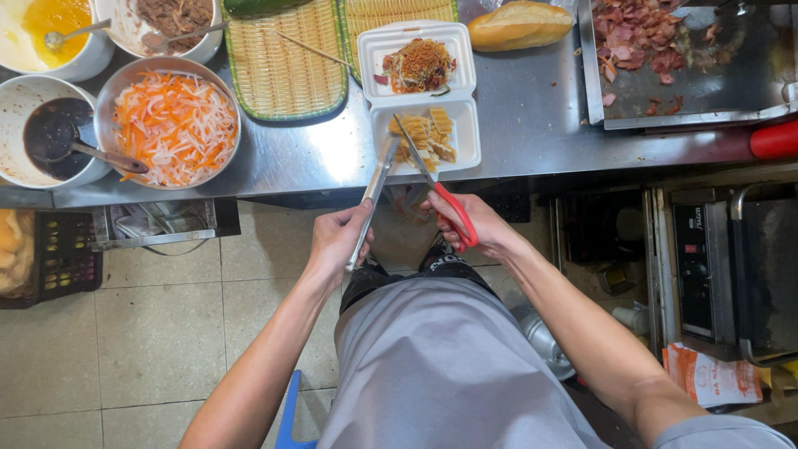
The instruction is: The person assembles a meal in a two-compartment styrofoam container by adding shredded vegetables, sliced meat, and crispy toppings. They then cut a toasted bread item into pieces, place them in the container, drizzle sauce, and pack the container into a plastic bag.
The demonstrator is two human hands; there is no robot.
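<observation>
yellow ridged pieces (426, 135) lie in the near half of an open white foam box (468, 143) at the counter's front edge; the far half holds a brown shredded heap (421, 64). left hand (337, 239) is clenched around metal tongs (374, 199), their tips touching the pieces. right hand (478, 224) has fingers through the red scissors (439, 193), blades down among the same pieces. risk, as i judge it: the light box sits at the edge, so a push from either tool could tip it to the floor; blades and tongs working close together could clash or scatter bits. count: one box, one tongs, one scissors, one bread roll (519, 25), two woven trays (287, 62), one bowl of shredded carrot and radish (174, 125).
</observation>
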